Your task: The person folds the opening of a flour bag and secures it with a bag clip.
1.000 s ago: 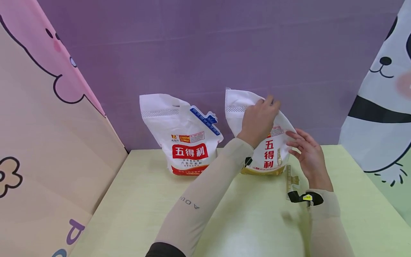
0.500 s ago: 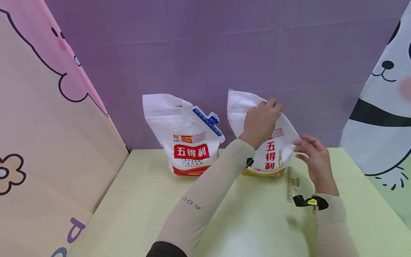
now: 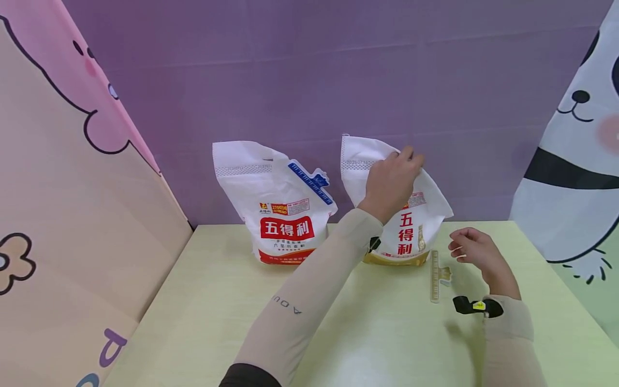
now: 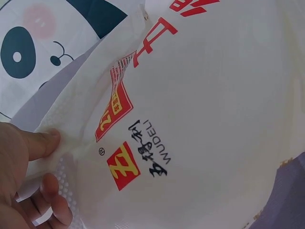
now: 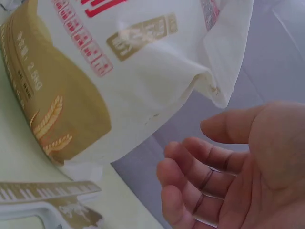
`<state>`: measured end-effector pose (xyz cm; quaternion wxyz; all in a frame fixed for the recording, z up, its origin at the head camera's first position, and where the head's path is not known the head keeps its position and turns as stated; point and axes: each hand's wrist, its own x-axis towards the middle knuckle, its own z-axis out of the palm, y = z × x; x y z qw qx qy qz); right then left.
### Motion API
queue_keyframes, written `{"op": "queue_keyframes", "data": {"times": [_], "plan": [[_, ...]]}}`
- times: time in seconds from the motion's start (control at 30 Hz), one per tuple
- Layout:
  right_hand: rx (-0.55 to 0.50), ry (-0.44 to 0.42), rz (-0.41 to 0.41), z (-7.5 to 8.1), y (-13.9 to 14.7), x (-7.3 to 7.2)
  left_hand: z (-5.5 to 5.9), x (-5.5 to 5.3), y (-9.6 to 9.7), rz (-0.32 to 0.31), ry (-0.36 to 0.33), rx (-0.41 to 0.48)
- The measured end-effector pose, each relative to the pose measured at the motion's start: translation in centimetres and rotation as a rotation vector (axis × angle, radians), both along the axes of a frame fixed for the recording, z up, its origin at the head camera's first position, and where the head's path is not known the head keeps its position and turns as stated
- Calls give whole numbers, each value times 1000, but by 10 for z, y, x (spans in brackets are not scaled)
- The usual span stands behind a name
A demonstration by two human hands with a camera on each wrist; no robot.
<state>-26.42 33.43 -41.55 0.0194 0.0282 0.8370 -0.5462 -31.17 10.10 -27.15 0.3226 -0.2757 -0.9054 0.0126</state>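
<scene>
A white flour bag (image 3: 411, 220) with red lettering and a gold base stands at the back right of the table. My left hand (image 3: 394, 183) pinches its folded top edge; in the left wrist view the thumb and curled fingers (image 4: 50, 191) hold the white fabric. To the right of the bag, my right hand (image 3: 476, 252) hovers with loosely curved fingers, touching nothing. The right wrist view shows the right hand (image 5: 228, 167) apart from the bag's corner. Below it, a gold and white bag clip (image 3: 436, 277) lies on the table.
Left of centre stands a second white flour bag (image 3: 285, 215) with a red base, a blue bag clip (image 3: 311, 183) across its upper right corner. A purple backdrop (image 3: 271, 97) rises behind the table (image 3: 377, 333). Printed panels flank both sides.
My right hand has let go of the bag's right corner and moved right and down. The left hand keeps its hold on the bag's top.
</scene>
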Motion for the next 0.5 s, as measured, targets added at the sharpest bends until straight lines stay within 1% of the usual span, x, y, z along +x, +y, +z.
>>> {"op": "queue_keyframes", "data": {"times": [0.07,0.13,0.3,0.37,0.5], "plan": [[22,-24,35,-4,3,-1,0,0,0,3,-1,-1],[44,-45,52,-8,5,-2,0,0,0,3,-5,3],[140,-139,104,-18,13,-4,1,0,0,-11,-28,19],[161,-174,126,-22,16,-5,1,-1,0,-12,-38,22],[193,-208,162,-28,18,-5,0,-2,0,-9,-53,24]]}}
